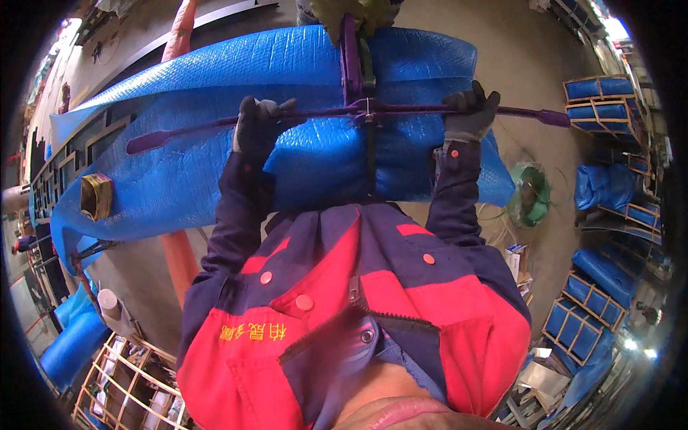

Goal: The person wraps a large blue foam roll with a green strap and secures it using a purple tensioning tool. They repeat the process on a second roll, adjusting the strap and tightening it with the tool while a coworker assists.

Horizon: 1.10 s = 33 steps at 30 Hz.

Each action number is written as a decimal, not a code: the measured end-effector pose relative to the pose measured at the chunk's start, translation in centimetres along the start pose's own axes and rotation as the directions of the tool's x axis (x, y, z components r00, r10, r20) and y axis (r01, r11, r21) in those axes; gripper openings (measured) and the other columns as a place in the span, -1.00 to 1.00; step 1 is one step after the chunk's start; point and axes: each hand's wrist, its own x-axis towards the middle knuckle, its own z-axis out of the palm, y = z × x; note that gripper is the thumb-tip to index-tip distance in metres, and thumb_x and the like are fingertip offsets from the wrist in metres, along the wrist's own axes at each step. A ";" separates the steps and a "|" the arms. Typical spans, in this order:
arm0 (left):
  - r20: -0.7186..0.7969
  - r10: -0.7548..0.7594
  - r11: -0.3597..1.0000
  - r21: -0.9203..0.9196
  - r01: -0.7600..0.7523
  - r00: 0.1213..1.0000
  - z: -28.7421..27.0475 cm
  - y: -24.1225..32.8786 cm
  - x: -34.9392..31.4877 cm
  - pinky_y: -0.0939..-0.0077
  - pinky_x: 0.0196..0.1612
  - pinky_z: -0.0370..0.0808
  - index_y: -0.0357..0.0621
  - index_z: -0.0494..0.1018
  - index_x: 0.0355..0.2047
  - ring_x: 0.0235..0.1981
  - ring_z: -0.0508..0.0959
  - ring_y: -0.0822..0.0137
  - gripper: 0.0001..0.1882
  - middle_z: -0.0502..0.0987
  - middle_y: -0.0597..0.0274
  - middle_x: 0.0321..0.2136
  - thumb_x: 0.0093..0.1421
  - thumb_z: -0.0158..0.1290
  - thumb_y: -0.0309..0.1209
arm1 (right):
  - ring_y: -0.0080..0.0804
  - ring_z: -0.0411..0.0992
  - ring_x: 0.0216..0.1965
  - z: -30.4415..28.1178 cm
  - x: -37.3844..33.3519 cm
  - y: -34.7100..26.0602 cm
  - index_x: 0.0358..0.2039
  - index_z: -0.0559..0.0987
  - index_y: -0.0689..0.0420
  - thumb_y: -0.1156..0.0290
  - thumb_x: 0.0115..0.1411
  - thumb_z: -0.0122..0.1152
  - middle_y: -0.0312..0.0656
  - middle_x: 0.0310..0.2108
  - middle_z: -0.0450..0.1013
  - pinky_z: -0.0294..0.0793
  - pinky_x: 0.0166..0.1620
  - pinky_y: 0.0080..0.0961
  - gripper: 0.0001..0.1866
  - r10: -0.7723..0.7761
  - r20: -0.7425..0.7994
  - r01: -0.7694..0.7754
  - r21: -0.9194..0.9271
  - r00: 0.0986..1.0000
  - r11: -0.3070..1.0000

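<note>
A long-handled purple strapping sealer (368, 111) lies level across a bundle in blue bubble wrap (301, 175). My left hand (264, 123), in a grey and black glove, is closed around its left handle. In a like glove, my right hand (471, 115) grips the right handle. The sealer's head sits over a dark strap (370, 161) running down the bundle's middle. Just beyond it stands another purple tool (351, 64), partly covered by a co-worker's gloved hands (351, 16) at the far edge.
On the wrap's left side rests a small yellow-brown open-ended box (97, 197). A coil of green strap (531, 195) lies on the floor to the right. Wood-framed blue packages (602, 107) line the right side. An orange tube (179, 258) passes under the bundle.
</note>
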 end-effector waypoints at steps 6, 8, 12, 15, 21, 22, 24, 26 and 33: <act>0.183 0.013 0.996 0.085 -0.029 0.983 -0.3 -0.4 0.2 -0.45 0.26 0.32 0.03 0.53 -0.35 0.26 0.41 -0.04 -0.60 0.48 0.32 -0.37 0.44 -0.02 0.04 | -0.54 0.07 -0.68 -2.8 1.0 -0.1 -0.33 0.65 0.05 -0.36 0.22 0.19 -0.49 -0.71 0.16 0.22 -0.47 -0.40 -0.37 -0.048 0.287 0.026 0.077 0.957 0.997; 0.191 0.007 0.998 0.062 -0.019 0.982 -0.1 -0.4 -0.2 -0.43 0.23 0.36 0.01 0.52 -0.40 0.23 0.45 -0.05 -0.59 0.50 0.29 -0.37 0.41 0.03 0.04 | -0.55 0.05 -0.67 -3.0 0.9 0.0 -0.36 0.64 0.05 -0.37 0.21 0.20 -0.49 -0.71 0.12 0.22 -0.47 -0.41 -0.36 -0.066 0.323 0.058 0.035 0.944 0.998; 0.003 -0.011 0.998 0.056 0.011 1.000 0.9 -0.2 -0.9 -0.41 0.18 0.45 -0.03 0.53 -0.46 0.20 0.51 -0.08 -0.55 0.60 0.24 -0.34 0.37 0.09 0.06 | -0.56 0.01 -0.68 -2.2 1.1 -0.1 -0.38 0.62 0.04 -0.34 0.24 0.20 -0.49 -0.71 0.06 0.21 -0.48 -0.43 -0.39 -0.055 0.267 0.070 -0.049 0.962 0.996; -0.074 -0.014 0.999 0.044 0.018 0.997 1.5 -0.1 -1.1 -0.42 0.19 0.43 -0.02 0.56 -0.43 0.20 0.50 -0.08 -0.54 0.63 0.23 -0.31 0.35 0.10 0.09 | -0.56 0.00 -0.67 -1.6 1.5 -0.3 -0.41 0.60 0.03 -0.30 0.28 0.17 -0.49 -0.70 0.05 0.20 -0.48 -0.44 -0.41 -0.002 0.257 0.004 -0.009 0.967 1.000; -0.140 -0.004 1.000 0.021 0.007 0.990 2.2 -0.3 -1.4 -0.41 0.18 0.44 -0.01 0.56 -0.44 0.19 0.51 -0.07 -0.56 0.64 0.23 -0.31 0.32 0.15 0.09 | -0.53 0.04 -0.66 -1.3 1.1 -0.6 -0.46 0.55 0.02 -0.32 0.29 0.14 -0.48 -0.69 0.09 0.22 -0.47 -0.44 -0.40 0.000 0.307 0.017 -0.052 0.952 0.999; -0.144 -0.002 0.999 0.039 0.008 0.990 2.3 -0.3 -1.4 -0.41 0.17 0.44 -0.01 0.56 -0.45 0.19 0.52 -0.06 -0.56 0.64 0.23 -0.31 0.32 0.15 0.09 | -0.52 0.06 -0.66 -1.3 0.8 -0.5 -0.46 0.54 0.02 -0.32 0.29 0.14 -0.48 -0.69 0.11 0.23 -0.47 -0.44 -0.40 0.004 0.227 0.009 -0.058 0.974 0.998; -0.177 -0.013 0.999 0.031 0.019 0.984 2.6 -0.2 -1.2 -0.41 0.17 0.44 -0.01 0.56 -0.45 0.18 0.52 -0.05 -0.56 0.64 0.23 -0.31 0.33 0.14 0.08 | -0.51 0.09 -0.67 -1.3 0.4 -0.2 -0.45 0.54 0.01 -0.32 0.29 0.13 -0.47 -0.69 0.15 0.24 -0.48 -0.42 -0.40 0.000 0.080 0.006 -0.074 0.997 0.997; -0.210 -0.002 0.999 0.043 0.011 0.978 2.9 -0.1 -1.0 -0.42 0.17 0.44 -0.02 0.56 -0.45 0.17 0.53 -0.06 -0.56 0.64 0.22 -0.31 0.34 0.13 0.07 | -0.49 0.12 -0.66 -1.4 0.3 -0.1 -0.43 0.53 0.01 -0.30 0.31 0.12 -0.44 -0.69 0.18 0.25 -0.48 -0.41 -0.43 -0.014 0.045 0.016 -0.053 0.999 0.998; -0.260 -0.011 1.000 -0.013 0.008 0.966 4.8 -0.3 -1.3 -0.45 0.14 0.46 -0.07 0.51 -0.39 0.11 0.56 -0.13 -0.60 0.61 0.15 -0.34 0.40 0.07 0.00 | -0.46 0.15 -0.64 -2.4 3.9 0.3 -0.37 0.55 0.04 -0.26 0.35 0.10 -0.42 -0.66 0.24 0.30 -0.46 -0.38 -0.44 0.089 0.141 -0.083 -0.048 0.986 0.995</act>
